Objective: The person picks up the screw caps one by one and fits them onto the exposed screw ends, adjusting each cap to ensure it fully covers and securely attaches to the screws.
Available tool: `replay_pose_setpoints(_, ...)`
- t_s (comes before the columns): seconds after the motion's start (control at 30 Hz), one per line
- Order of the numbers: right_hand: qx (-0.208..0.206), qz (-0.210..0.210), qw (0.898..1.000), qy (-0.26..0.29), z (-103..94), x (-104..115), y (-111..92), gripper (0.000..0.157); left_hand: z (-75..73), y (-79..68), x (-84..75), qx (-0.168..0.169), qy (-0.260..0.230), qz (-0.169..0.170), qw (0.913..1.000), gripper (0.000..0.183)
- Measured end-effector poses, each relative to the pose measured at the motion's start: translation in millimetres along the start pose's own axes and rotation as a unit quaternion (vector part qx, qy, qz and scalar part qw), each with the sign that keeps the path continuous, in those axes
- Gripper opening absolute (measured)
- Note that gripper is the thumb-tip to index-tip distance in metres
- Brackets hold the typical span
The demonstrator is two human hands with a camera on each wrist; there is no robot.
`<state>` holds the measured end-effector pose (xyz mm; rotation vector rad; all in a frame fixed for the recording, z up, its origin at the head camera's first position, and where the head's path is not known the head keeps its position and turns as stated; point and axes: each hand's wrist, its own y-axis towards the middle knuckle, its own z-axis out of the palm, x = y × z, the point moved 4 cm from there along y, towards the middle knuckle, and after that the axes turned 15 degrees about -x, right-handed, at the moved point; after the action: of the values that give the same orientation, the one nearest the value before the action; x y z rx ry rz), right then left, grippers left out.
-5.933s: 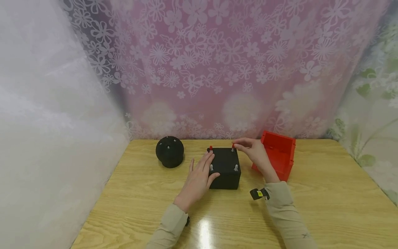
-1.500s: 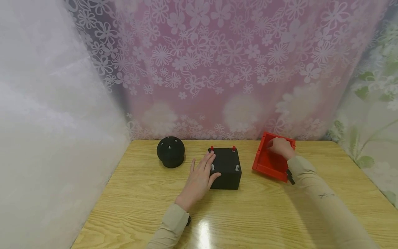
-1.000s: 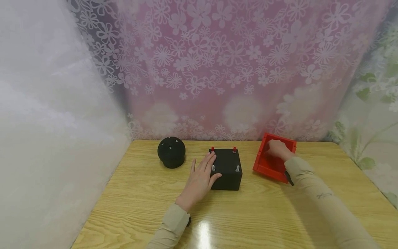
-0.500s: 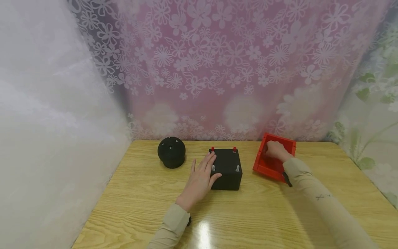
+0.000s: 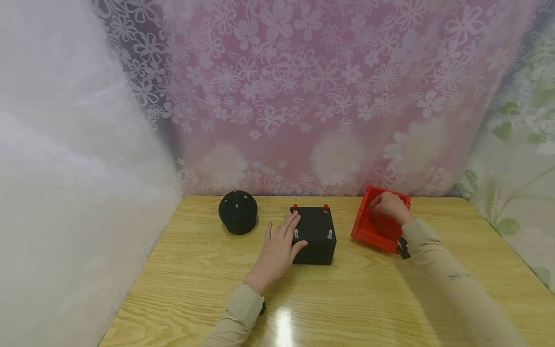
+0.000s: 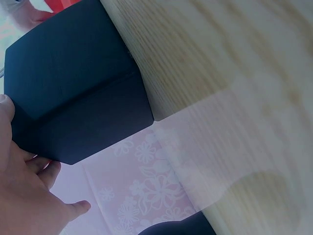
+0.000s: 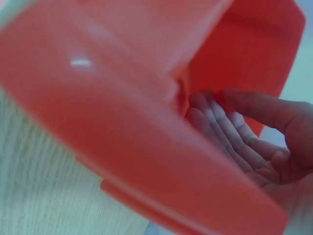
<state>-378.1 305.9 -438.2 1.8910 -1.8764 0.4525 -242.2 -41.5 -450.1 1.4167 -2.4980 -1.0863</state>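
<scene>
My left hand rests its fingers on the left side of a black box in the head view. Small red caps sit on the box's two far corners; pale bolts stand bare at its two near corners. To the right, my right hand reaches inside a red open-fronted bin. In the right wrist view its thumb and fingertips come together around what looks like a small red cap, which is hard to tell from the red bin behind.
A round-topped black object with small pale studs stands left of the box. All stand on a wood-grain table, with a pink floral curtain behind its far edge.
Some seconds ago my right hand was at the far-right bolt with a red cap; that cap now sits there. Since then the hand has gone into the bin, lately lifting slightly. My left hand stays.
</scene>
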Motion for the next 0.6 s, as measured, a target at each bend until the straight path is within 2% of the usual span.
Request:
replay_pose_setpoints(0.2,-0.023,0.038,0.994,0.104,-5.5,-2,-4,0.036,0.8,0.6,-0.2,0.011,0.0,-0.006,0.9999,0.068)
replay_pose_setpoints(0.3,-0.035,0.055,0.985,0.157,-8.0,-1,-9,0.038,2.1,0.9,0.8,0.018,0.0,-0.01,0.9998,0.069)
replay_pose_setpoints(0.43,-0.05,0.075,0.976,0.198,-11.0,-1,-14,0.041,3.7,1.1,2.5,0.021,0.004,-0.012,0.9997,0.07)
replay_pose_setpoints(0.6,-0.066,0.098,0.957,0.263,-11.6,-3,-19,0.046,4.1,0.9,3.0,0.017,0.005,-0.009,0.9998,0.069)
